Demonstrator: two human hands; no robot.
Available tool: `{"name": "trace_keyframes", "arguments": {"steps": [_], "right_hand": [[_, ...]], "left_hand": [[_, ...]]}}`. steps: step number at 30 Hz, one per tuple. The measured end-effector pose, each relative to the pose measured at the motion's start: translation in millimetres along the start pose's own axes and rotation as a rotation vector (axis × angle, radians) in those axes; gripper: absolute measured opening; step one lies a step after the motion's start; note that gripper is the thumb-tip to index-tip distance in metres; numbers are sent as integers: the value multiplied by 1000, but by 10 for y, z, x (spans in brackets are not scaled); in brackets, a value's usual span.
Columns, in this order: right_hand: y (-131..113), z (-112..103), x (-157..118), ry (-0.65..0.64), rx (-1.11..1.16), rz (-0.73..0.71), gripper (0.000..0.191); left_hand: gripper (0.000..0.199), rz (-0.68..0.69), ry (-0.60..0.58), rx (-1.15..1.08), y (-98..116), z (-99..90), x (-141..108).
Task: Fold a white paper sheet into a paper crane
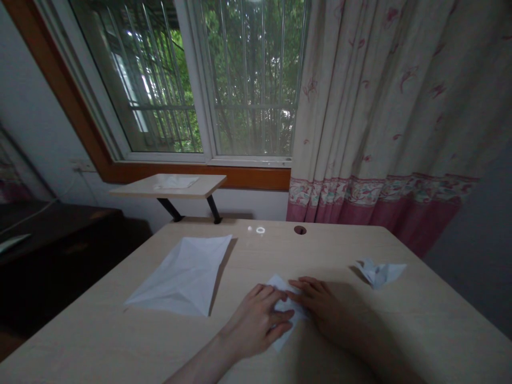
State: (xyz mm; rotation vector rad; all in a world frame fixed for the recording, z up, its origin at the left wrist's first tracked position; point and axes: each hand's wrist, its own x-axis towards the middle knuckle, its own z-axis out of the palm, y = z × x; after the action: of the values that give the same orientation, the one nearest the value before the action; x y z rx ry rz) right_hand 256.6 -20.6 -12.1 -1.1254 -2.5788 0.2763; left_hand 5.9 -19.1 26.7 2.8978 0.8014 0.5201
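A small folded sheet of white paper [286, 304] lies on the table between my hands, one corner pointing away from me and another toward me. My left hand [260, 320] holds it down from the left, fingers bent over its surface and closed on it. From the right, my right hand [320, 301] grips the paper's far right side with its fingertips; its thumb is hidden. Much of the paper is covered by both hands. To the right stands a folded white paper shape [378, 272] with pointed ends, apart from my hand.
A larger creased white sheet [184, 280] lies at the left of the table [240, 266]. A white ring [260, 230] and a small white piece [250, 229] sit near the back edge, beside a round cable hole [300, 230]. A raised shelf [208, 186] holds crumpled white paper [176, 182].
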Motion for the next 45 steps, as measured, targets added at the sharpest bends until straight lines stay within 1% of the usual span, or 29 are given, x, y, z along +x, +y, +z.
{"name": "trace_keyframes", "arguments": {"steps": [5,9,11,15,21,23,26,30,35,38,42,45], "right_hand": [[-1,-14,-11,5,32,-2,66],[-33,-67,-4,55,73,15,45],[-57,-101,6,90,93,27,39],[-96,-151,25,123,137,57,33],[-150,-189,31,160,163,67,31],[-174,-216,34,151,150,56,29],[-193,-259,36,144,145,-3,26],[-165,-251,10,160,165,-70,26],[-82,-144,-53,188,182,-68,28],[-46,-93,-77,189,180,-60,35],[-29,-74,-83,158,146,-31,49],[-18,-64,-85,153,134,-26,51]], "left_hand": [[21,-8,59,35,-9,20,-1],[22,-1,103,85,-29,52,1],[22,-10,122,120,-41,58,1],[22,-37,116,178,-56,50,1],[27,-88,127,204,-54,85,0],[29,-114,124,210,-45,95,2],[33,-140,100,215,-22,83,3],[42,-161,78,223,0,58,-2],[50,-169,61,191,-6,43,-14],[47,-161,52,173,-13,30,-15],[41,-160,26,172,-31,32,-7],[34,-159,30,189,-56,44,2]]}}
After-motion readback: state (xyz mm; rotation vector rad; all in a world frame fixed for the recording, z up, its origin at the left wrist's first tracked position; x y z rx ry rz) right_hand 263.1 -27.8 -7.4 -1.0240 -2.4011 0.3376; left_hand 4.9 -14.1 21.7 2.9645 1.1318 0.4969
